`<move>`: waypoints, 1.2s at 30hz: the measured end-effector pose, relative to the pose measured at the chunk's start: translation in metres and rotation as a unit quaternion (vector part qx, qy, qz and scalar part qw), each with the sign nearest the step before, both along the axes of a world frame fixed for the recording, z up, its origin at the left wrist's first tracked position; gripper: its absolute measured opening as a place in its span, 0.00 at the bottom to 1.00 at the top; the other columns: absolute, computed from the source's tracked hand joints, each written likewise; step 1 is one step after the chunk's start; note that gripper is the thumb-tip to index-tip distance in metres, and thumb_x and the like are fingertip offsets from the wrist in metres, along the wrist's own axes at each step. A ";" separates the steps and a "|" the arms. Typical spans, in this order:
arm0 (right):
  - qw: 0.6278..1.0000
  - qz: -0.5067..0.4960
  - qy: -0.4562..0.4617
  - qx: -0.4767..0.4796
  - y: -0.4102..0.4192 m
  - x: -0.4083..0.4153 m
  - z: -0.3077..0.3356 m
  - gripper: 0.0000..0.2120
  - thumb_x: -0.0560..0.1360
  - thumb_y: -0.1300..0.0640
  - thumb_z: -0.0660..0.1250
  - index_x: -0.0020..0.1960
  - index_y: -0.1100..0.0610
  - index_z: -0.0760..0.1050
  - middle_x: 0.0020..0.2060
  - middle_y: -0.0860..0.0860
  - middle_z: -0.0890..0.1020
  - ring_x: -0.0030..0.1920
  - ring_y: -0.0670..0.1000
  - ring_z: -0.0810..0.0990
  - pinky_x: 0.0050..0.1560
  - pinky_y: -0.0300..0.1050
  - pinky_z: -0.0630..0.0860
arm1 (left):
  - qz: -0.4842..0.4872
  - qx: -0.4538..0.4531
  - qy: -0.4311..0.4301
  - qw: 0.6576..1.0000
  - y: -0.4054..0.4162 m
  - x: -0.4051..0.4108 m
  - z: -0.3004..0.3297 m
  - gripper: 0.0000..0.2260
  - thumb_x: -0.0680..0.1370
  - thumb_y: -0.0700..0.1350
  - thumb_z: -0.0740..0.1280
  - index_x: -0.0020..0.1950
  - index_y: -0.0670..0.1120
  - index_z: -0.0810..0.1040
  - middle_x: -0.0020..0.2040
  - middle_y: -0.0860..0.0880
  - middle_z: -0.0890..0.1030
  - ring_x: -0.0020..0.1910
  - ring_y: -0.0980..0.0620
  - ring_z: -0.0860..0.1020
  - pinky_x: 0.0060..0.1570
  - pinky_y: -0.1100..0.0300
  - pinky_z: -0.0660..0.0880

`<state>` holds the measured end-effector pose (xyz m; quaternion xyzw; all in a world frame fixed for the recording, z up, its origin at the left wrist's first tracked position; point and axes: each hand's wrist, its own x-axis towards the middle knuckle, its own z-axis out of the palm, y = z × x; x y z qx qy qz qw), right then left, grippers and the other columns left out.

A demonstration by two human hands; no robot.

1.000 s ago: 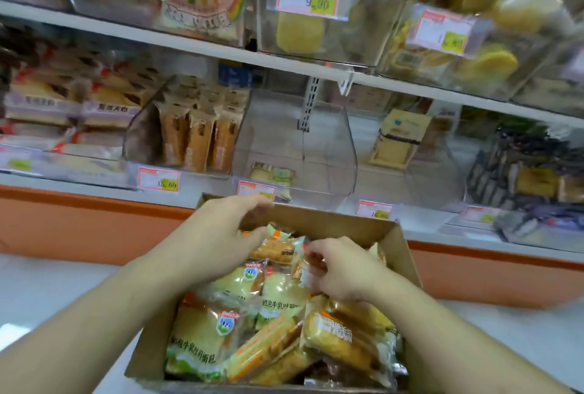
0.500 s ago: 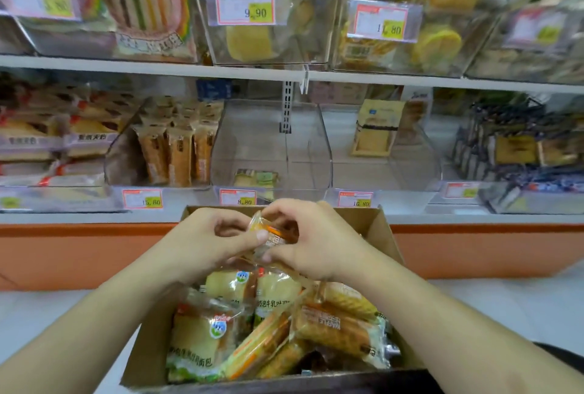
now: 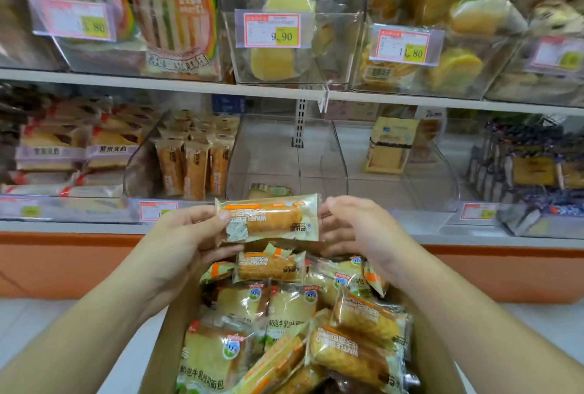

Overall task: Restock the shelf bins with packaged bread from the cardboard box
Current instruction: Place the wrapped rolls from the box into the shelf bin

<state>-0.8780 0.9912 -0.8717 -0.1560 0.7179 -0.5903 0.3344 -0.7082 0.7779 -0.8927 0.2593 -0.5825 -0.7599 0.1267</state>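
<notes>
Both hands hold 1 waffle bread packet (image 3: 268, 218) level above the cardboard box (image 3: 164, 346). Left hand (image 3: 186, 235) pinches its left end, thumb on top; right hand (image 3: 350, 229) fingers curl behind its right end

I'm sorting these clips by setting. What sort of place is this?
Most likely a shop's bread aisle. Clear shelf bins hold wrapped baked goods, each fronted by a price tag, and both hands hold a packaged bread above a cardboard box full of more.
</notes>
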 end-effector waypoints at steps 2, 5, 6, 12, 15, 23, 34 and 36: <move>0.999 0.043 0.000 -0.019 -0.003 0.007 -0.002 0.09 0.85 0.58 0.67 0.60 0.62 0.79 0.45 0.57 0.84 0.42 0.55 0.88 0.47 0.53 0.86 | 0.006 0.018 0.006 1.000 0.003 0.002 0.002 0.11 0.83 0.39 0.65 0.60 0.35 0.81 0.56 0.39 0.86 0.57 0.44 0.85 0.52 0.52 0.84; 0.997 0.040 0.059 -0.029 -0.007 0.013 -0.004 0.09 0.81 0.63 0.71 0.61 0.60 0.80 0.51 0.56 0.88 0.45 0.57 0.90 0.47 0.46 0.85 | -0.013 -0.001 0.005 1.000 0.003 0.006 0.001 0.11 0.82 0.40 0.66 0.62 0.36 0.80 0.56 0.37 0.86 0.58 0.42 0.85 0.54 0.49 0.84; 0.996 0.024 0.074 -0.034 -0.007 0.013 -0.004 0.08 0.81 0.64 0.71 0.60 0.59 0.80 0.50 0.55 0.89 0.44 0.57 0.89 0.46 0.46 0.85 | -0.022 -0.036 -0.007 0.999 0.001 0.008 -0.001 0.11 0.81 0.40 0.68 0.62 0.37 0.80 0.56 0.37 0.86 0.58 0.41 0.85 0.56 0.48 0.83; 0.986 0.019 0.148 -0.074 -0.020 0.017 -0.007 0.11 0.78 0.65 0.74 0.58 0.54 0.82 0.50 0.54 0.88 0.47 0.56 0.89 0.47 0.51 0.86 | -0.085 -0.164 -0.055 0.981 -0.005 0.019 -0.008 0.09 0.79 0.42 0.73 0.59 0.48 0.84 0.54 0.49 0.88 0.54 0.49 0.86 0.59 0.49 0.80; 0.976 0.035 0.206 -0.067 -0.038 0.020 -0.004 0.12 0.77 0.66 0.76 0.55 0.51 0.82 0.49 0.52 0.88 0.45 0.54 0.88 0.43 0.48 0.85 | -0.078 -0.225 -0.064 0.969 -0.017 0.019 -0.005 0.08 0.80 0.40 0.73 0.58 0.49 0.84 0.52 0.53 0.88 0.51 0.55 0.86 0.55 0.58 0.81; 0.926 0.100 0.361 -0.036 -0.138 0.013 0.015 0.08 0.77 0.56 0.77 0.50 0.46 0.80 0.47 0.45 0.86 0.48 0.48 0.86 0.50 0.51 0.85 | 0.026 -0.400 -0.074 0.913 -0.096 0.016 -0.007 0.09 0.79 0.47 0.73 0.56 0.60 0.83 0.50 0.64 0.85 0.50 0.63 0.83 0.53 0.57 0.80; 0.848 0.107 0.493 0.163 -0.259 -0.046 0.003 0.12 0.75 0.45 0.77 0.47 0.47 0.75 0.41 0.45 0.81 0.43 0.50 0.80 0.46 0.52 0.79 | -0.023 -0.563 -0.228 0.794 -0.143 0.000 -0.050 0.27 0.82 0.57 0.63 0.81 0.59 0.60 0.77 0.60 0.65 0.79 0.58 0.60 0.79 0.53 0.53; 0.817 0.112 0.517 0.231 -0.268 -0.054 -0.004 0.13 0.76 0.43 0.76 0.48 0.47 0.74 0.42 0.44 0.82 0.44 0.51 0.80 0.45 0.48 0.79 | -0.033 -0.567 -0.245 0.785 -0.144 -0.002 -0.054 0.27 0.82 0.58 0.62 0.81 0.59 0.60 0.78 0.61 0.63 0.80 0.58 0.56 0.80 0.51 0.47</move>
